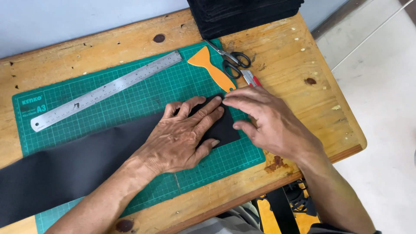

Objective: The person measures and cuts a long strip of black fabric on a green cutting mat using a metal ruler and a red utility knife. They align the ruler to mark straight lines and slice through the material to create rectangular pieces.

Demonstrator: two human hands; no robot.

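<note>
A person presses a long strip of black fabric [86, 160] flat on a green cutting mat [130, 99] laid on a worn wooden tabletop [299, 78]. The left hand [182, 138] lies spread, palm down, on the strip's end, grasping nothing. The right hand [271, 121] rests just beside it, fingers extended to the fabric's top corner and edge, also gripping nothing.

The strip runs from the mat's right half out past its lower left corner and off the frame.

A steel ruler [106, 89] lies apart at the upper left of the mat. An orange plastic scraper [212, 69] rests just above the hands, its handle end close to the right fingertips, with black-handled scissors [229, 60] and a red-tipped tool [251, 79] beside it. A stack of black pieces [242, 15] sits at the tabletop's far edge.

Risks appear modest but real: the fabric's unsupported length hanging off to the left could drag the strip askew if the left hand's pressure eases. The corner under the right fingers may crease or fold unevenly if pushed against the pinned part. A sideways sweep of the right hand could knock the scraper into the scissors.
</note>
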